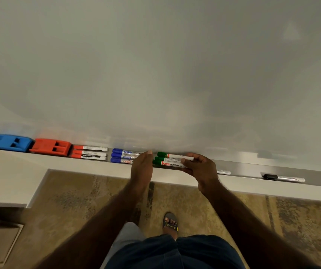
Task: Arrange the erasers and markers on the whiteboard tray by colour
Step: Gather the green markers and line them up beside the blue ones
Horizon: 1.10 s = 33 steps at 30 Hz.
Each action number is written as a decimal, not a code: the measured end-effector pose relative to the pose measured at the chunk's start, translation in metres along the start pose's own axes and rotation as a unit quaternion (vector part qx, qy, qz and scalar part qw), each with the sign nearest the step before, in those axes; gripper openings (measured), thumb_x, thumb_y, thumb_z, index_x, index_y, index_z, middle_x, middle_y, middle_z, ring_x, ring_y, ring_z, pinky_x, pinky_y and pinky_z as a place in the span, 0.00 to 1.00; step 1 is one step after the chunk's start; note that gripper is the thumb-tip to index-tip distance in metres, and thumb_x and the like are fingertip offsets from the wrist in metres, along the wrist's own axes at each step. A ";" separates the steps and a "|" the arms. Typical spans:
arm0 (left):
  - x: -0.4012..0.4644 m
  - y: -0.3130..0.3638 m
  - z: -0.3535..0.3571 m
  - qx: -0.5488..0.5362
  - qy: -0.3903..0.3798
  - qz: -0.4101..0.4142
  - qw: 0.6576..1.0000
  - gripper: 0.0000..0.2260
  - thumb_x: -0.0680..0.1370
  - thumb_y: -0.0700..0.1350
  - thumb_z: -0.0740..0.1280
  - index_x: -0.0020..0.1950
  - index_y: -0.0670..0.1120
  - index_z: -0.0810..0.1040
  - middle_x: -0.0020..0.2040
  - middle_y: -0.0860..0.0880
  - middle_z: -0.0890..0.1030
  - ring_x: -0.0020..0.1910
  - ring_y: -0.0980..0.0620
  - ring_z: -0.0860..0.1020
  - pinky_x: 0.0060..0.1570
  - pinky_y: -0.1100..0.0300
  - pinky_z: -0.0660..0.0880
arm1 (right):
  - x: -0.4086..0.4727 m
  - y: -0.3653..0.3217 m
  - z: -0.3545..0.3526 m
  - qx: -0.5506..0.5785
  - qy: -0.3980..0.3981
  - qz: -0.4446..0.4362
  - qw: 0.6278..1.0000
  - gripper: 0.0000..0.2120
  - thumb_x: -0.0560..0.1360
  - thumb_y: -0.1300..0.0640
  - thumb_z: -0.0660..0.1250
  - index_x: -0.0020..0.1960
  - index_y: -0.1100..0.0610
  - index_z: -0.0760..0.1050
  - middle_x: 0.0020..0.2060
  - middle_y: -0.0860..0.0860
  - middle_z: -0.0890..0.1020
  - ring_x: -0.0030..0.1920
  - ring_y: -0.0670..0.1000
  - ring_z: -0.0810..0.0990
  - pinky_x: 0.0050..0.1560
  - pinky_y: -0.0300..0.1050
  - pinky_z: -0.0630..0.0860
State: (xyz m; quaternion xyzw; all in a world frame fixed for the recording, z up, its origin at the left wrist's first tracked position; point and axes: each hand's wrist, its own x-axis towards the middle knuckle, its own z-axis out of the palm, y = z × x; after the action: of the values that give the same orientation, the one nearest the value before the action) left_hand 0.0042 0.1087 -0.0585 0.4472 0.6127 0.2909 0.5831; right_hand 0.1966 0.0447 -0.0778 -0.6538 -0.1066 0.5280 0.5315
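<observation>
Along the whiteboard tray (243,167) lie, from the left, a blue eraser (10,142), a red eraser (51,147), three red markers (89,153) and three blue markers (123,156). Three green markers (170,160) lie side by side just right of the blue ones. My left hand (141,167) stands edge-on with straight fingers between the blue and green groups, touching the cap ends of the green markers. My right hand (200,167) curls its fingers and thumb around the green markers' right ends. A black marker (284,178) lies far right on the tray.
The whiteboard (155,65) fills the upper view. A white marker end (223,172) shows just past my right hand. A pale ledge (10,175) runs below the tray. Patterned floor and my sandalled foot (171,224) are underneath.
</observation>
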 end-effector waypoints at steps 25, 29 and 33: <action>0.008 0.011 0.000 0.245 0.008 0.064 0.968 0.10 0.85 0.42 0.61 0.56 0.40 0.81 0.48 0.48 0.82 0.43 0.61 0.77 0.38 0.70 0.70 | -0.006 -0.013 0.000 -0.397 -0.024 -0.122 0.909 0.21 0.73 0.59 0.76 0.66 0.55 0.80 0.59 0.50 0.86 0.56 0.46 0.84 0.50 0.30 0.76; 0.009 0.013 0.000 0.251 0.016 0.063 0.966 0.10 0.85 0.42 0.61 0.55 0.40 0.82 0.49 0.45 0.83 0.43 0.59 0.77 0.38 0.69 0.70 | -0.005 -0.015 0.000 -0.410 -0.004 -0.140 0.901 0.20 0.74 0.60 0.75 0.65 0.55 0.80 0.57 0.51 0.86 0.53 0.45 0.83 0.47 0.24 0.72; 0.009 0.012 0.000 0.263 0.021 0.066 0.962 0.10 0.85 0.42 0.61 0.55 0.40 0.82 0.50 0.45 0.83 0.45 0.53 0.79 0.40 0.67 0.71 | -0.005 -0.013 0.003 -0.419 -0.007 -0.136 0.898 0.19 0.74 0.61 0.74 0.64 0.55 0.81 0.55 0.50 0.87 0.50 0.46 0.83 0.46 0.25 0.72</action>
State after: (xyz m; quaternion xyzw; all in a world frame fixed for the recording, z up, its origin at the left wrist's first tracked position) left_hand 0.0078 0.1220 -0.0523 0.6180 0.6491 0.1667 0.4111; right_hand 0.1973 0.0481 -0.0644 -0.7915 -0.4093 0.3619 0.2740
